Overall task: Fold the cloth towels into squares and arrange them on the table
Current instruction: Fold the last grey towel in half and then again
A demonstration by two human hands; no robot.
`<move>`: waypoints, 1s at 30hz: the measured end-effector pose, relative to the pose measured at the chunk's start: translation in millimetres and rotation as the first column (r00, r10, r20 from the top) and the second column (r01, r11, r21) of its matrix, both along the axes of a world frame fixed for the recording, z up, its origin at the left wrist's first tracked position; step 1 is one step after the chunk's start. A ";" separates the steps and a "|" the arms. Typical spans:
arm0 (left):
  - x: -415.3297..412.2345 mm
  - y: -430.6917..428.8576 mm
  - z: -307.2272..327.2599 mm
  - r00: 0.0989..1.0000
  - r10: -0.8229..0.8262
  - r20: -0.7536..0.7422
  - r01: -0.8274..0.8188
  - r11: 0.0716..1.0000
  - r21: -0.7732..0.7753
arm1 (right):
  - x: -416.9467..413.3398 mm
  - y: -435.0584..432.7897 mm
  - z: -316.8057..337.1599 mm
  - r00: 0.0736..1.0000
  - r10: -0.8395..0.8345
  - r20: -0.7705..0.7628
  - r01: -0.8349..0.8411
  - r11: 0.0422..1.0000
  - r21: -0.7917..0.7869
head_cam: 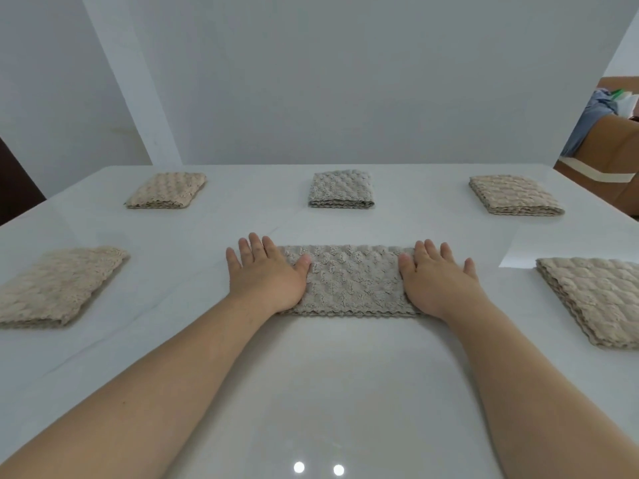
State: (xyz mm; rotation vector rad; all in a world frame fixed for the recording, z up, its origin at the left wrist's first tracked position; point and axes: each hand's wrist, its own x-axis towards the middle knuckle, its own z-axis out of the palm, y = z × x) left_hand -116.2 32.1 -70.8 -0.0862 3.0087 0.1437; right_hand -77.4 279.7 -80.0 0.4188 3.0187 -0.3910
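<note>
Squares already sit round the counter (311, 375): eleven-o'clock towel (166, 190), twelve-o'clock towel (341, 190), one-o'clock towel (515, 195), nine-o'clock towel (58, 286), three-o'clock towel (594, 299). The grey strip (352, 281) at centre is only a long rectangle; left hand (266, 274) and right hand (439, 278) press flat, fingers spread, on its ends. One crosswise fold looks left. No container shows clearly.

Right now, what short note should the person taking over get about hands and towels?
Left hand and right hand: open, flat on the two ends of the long grey towel, near middle of the table.
Folded square already: back left towel, back middle towel, back right towel, near left towel, near right towel.
Remaining: fold the long grey towel in half into a square.
</note>
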 end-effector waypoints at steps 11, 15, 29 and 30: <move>21.6 57.6 -0.6 0.835 -0.530 -0.150 0.534 0.845 -0.017 | 15.7 3.4 22.5 0.948 -0.247 -0.199 0.279 0.947 0.156; 17.6 64.2 -11.7 0.856 -0.513 -0.068 0.513 0.858 -0.023 | 13.5 -8.6 14.1 0.965 -0.199 -0.169 0.213 0.974 0.073; 27.0 79.1 0.6 0.826 -0.554 0.100 0.557 0.831 0.000 | 15.0 8.6 49.8 0.878 -0.263 -0.401 -0.017 0.819 -0.573; 28.4 83.6 0.3 0.825 -0.555 0.105 0.558 0.830 0.001 | 17.2 9.8 53.2 0.865 -0.265 -0.425 -0.033 0.816 -0.577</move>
